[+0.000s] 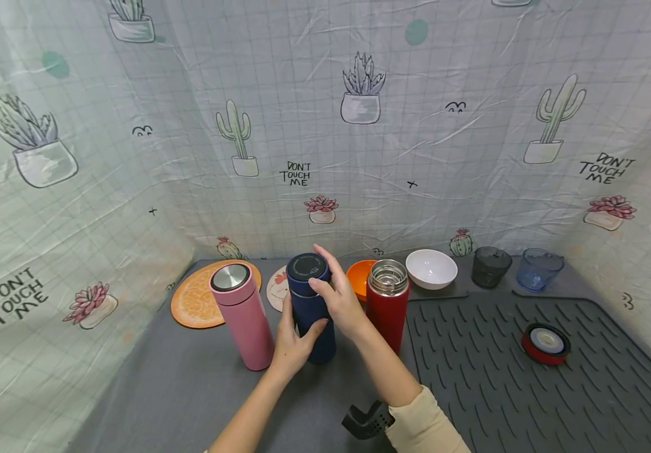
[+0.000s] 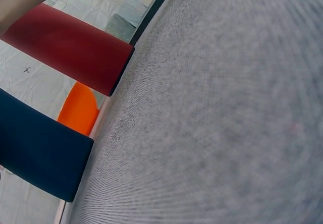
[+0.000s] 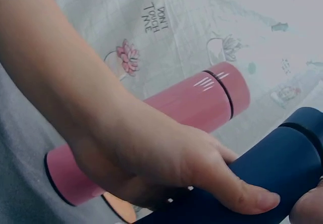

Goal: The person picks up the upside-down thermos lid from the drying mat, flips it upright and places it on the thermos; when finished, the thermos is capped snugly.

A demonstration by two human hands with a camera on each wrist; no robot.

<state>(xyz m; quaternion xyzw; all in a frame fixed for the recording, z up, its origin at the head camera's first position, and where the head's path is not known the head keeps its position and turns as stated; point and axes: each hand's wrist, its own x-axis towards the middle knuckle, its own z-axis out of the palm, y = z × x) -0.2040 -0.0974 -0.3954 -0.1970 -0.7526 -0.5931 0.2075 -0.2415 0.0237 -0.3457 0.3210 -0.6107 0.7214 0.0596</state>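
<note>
A dark blue flask (image 1: 311,308) stands upright on the grey table (image 1: 189,390), between a pink flask (image 1: 243,318) and a red flask (image 1: 387,302) whose mouth is uncovered. My left hand (image 1: 294,343) grips the blue flask's lower body, thumb round its front. My right hand (image 1: 333,292) curls round its cap (image 1: 307,267) from the right. In the right wrist view the left hand (image 3: 151,153) wraps the blue flask (image 3: 282,168), with the pink flask (image 3: 166,115) behind. The left wrist view shows the blue flask (image 2: 40,151) and the red flask (image 2: 65,47). A red lid (image 1: 546,343) lies apart at the right.
A ridged dark mat (image 1: 529,390) covers the table's right side. Along the back stand an orange bowl (image 1: 359,274), a white bowl (image 1: 431,268), a dark cup (image 1: 490,266) and a blue glass cup (image 1: 539,268). An orange-slice mat (image 1: 197,296) lies back left. A cactus-print sheet lines the walls.
</note>
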